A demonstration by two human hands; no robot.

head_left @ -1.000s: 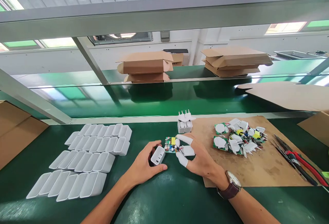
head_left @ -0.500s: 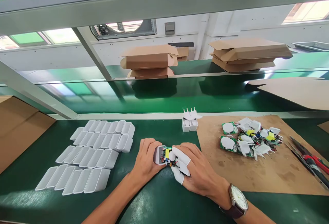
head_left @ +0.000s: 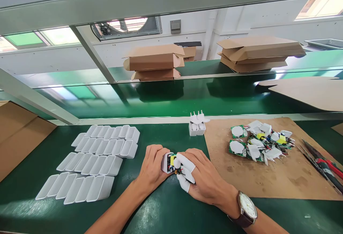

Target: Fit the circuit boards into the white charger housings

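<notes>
My left hand (head_left: 153, 166) grips a small white plastic case (head_left: 165, 162), its open side turned to the right. With white covers on thumb and a finger, my right hand (head_left: 202, 171) holds a circuit board assembly (head_left: 174, 162) with yellow and dark parts. The board's left end is at the case's mouth, partly inside it. White pieces of the assembly lie between my right fingers, which partly hide them. Rows of white cases (head_left: 104, 165) stand at the left. Two filled cases with pins (head_left: 197, 128) stand beyond my hands.
Several circuit boards (head_left: 257, 142) lie piled on a brown cardboard sheet (head_left: 230, 180) at the right, beside red-handled pliers (head_left: 325, 166) and tweezers (head_left: 312, 160). A cardboard box (head_left: 21, 137) is at the far left. Folded cartons (head_left: 155, 62) sit on the raised shelf.
My right hand has moved slightly left, bringing the board a little further into the case. The camera view has shifted slightly.
</notes>
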